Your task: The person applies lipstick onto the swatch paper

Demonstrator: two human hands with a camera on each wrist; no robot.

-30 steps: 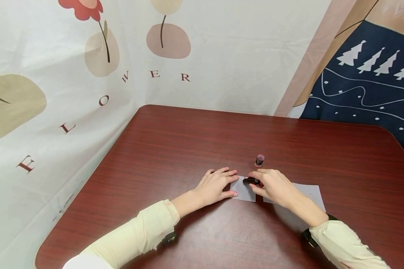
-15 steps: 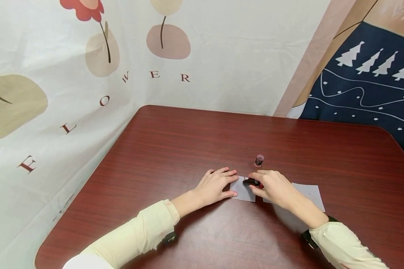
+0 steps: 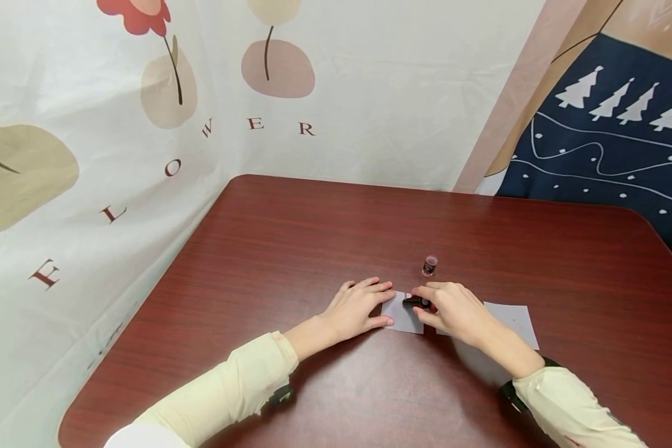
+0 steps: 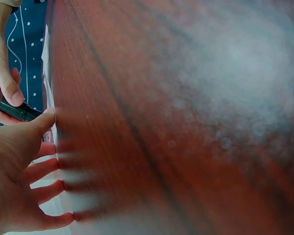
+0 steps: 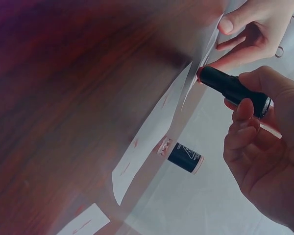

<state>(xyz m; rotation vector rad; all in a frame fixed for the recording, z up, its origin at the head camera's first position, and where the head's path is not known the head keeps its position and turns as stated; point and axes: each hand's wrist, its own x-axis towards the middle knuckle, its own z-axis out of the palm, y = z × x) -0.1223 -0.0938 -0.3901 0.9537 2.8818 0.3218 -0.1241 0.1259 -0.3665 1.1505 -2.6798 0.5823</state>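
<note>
My left hand (image 3: 358, 311) lies with fingers spread on the table, its fingertips at the left edge of a small white paper (image 3: 400, 318). In the right wrist view, my right hand (image 5: 269, 152) pinches a stepped black tube (image 5: 235, 90) between thumb and fingers. The tube is tilted, and its far end, with a spot of red beside it, comes right down at the paper. A second white paper (image 3: 512, 320), partly hidden by my right forearm in the head view, lies to the right. Red marks show on a paper strip (image 5: 149, 139) in the right wrist view.
Beyond my right hand stands a small pinkish cap-like piece with a black band (image 3: 429, 266). The reddish-brown table (image 3: 291, 236) reaches back to a white printed curtain (image 3: 381, 93). A dark blue cloth with white trees (image 3: 610, 143) hangs at the right.
</note>
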